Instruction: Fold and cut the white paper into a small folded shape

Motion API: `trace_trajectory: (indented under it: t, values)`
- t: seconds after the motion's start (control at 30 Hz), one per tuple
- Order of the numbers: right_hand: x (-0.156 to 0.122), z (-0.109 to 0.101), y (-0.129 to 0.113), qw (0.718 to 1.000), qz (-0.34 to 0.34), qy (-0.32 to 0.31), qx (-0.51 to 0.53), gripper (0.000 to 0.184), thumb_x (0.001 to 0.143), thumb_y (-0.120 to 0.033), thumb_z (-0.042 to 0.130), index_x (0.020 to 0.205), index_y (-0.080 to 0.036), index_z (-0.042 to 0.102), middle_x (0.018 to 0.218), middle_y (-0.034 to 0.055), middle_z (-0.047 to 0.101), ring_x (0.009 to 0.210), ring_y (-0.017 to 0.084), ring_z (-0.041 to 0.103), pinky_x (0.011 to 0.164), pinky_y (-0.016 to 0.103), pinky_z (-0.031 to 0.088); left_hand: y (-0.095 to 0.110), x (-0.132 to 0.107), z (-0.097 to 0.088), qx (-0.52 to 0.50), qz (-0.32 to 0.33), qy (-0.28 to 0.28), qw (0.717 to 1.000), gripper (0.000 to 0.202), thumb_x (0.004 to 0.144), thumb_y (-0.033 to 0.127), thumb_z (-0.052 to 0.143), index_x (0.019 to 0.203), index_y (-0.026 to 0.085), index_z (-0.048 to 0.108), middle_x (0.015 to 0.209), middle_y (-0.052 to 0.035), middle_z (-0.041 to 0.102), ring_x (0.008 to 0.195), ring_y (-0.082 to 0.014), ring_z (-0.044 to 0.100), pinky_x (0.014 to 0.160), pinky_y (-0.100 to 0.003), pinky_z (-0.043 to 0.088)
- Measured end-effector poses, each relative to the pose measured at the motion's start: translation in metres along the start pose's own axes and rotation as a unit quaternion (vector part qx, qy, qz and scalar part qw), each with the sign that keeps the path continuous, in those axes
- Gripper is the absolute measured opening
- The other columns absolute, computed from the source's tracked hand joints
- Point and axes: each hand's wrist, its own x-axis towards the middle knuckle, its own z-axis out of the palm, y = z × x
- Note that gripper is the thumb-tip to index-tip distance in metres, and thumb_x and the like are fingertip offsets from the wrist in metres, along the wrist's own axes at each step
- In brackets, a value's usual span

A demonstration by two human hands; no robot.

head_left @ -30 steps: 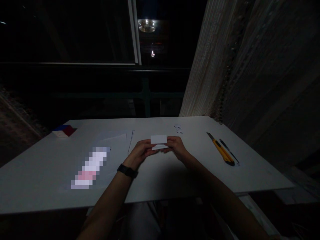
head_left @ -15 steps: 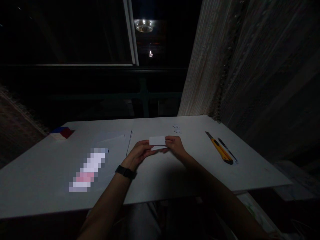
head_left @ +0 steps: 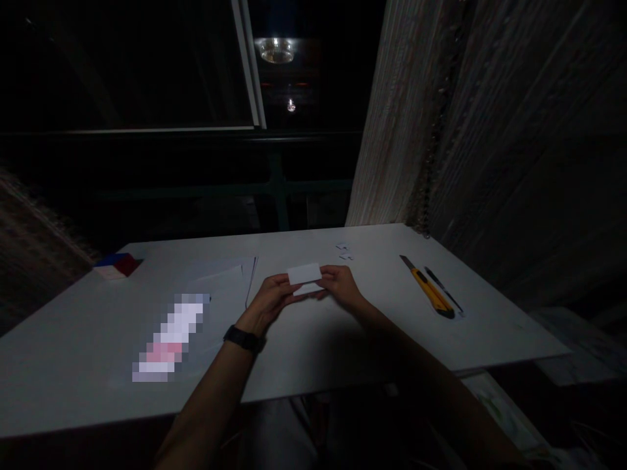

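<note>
A small white piece of paper, which looks folded, is held up above the table between both my hands. My left hand, with a dark watch on its wrist, pinches the left end of the paper. At the right end, my right hand grips it with thumb and fingers. A second white layer shows below the upper flap, between the thumbs. The lower fingers are partly hidden behind the paper.
On the white table, a yellow box cutter and a dark pen lie at right. Small paper pieces lie beyond my hands. Paper sheets, a pixelated bright object and a coloured cube are at left.
The paper has tilted slightly, its right end a little higher than its left. Both hands keep their hold. The whole view has shifted slightly.
</note>
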Motion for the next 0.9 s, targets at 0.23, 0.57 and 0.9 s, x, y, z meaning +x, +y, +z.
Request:
trace_trajectory:
  t: [0.23, 0.57, 0.9]
  values:
    - [-0.0005, 0.0019, -0.0040, 1.000, 0.010, 0.001, 0.011, 0.027, 0.054, -0.023, 0.062, 0.078, -0.011, 0.067, 0.059, 0.0032, 0.065, 0.047, 0.016, 0.062, 0.044, 0.024, 0.051, 0.0022, -0.0007, -0.0004, -0.016, -0.012, 0.005, 1.000, 0.027, 0.066, 0.003, 0.066, 0.093, 0.007, 0.066, 0.095, -0.0138, 0.068, 0.087, -0.0232, 0.064, 0.079, -0.035, 0.054]
    - [0.0024, 0.0000, -0.0012, 0.999, 0.026, 0.029, 0.036, 0.022, 0.051, -0.019, 0.062, 0.072, -0.013, 0.066, 0.059, 0.0020, 0.067, 0.046, 0.016, 0.062, 0.044, 0.024, 0.051, 0.0040, -0.0037, 0.0027, 0.009, -0.001, -0.013, 1.000, 0.036, 0.061, 0.004, 0.071, 0.096, 0.009, 0.065, 0.097, -0.0140, 0.067, 0.086, -0.0242, 0.065, 0.077, -0.036, 0.054]
    - [0.0008, 0.0005, 0.0003, 0.999, -0.031, 0.013, -0.009, 0.027, 0.050, -0.019, 0.070, 0.076, -0.014, 0.066, 0.066, 0.0012, 0.068, 0.060, 0.016, 0.063, 0.058, 0.026, 0.051, 0.0028, -0.0019, 0.0020, 0.031, 0.002, 0.054, 0.998, 0.030, 0.059, -0.002, 0.066, 0.087, 0.007, 0.067, 0.089, -0.0132, 0.069, 0.079, -0.0222, 0.066, 0.071, -0.031, 0.056]
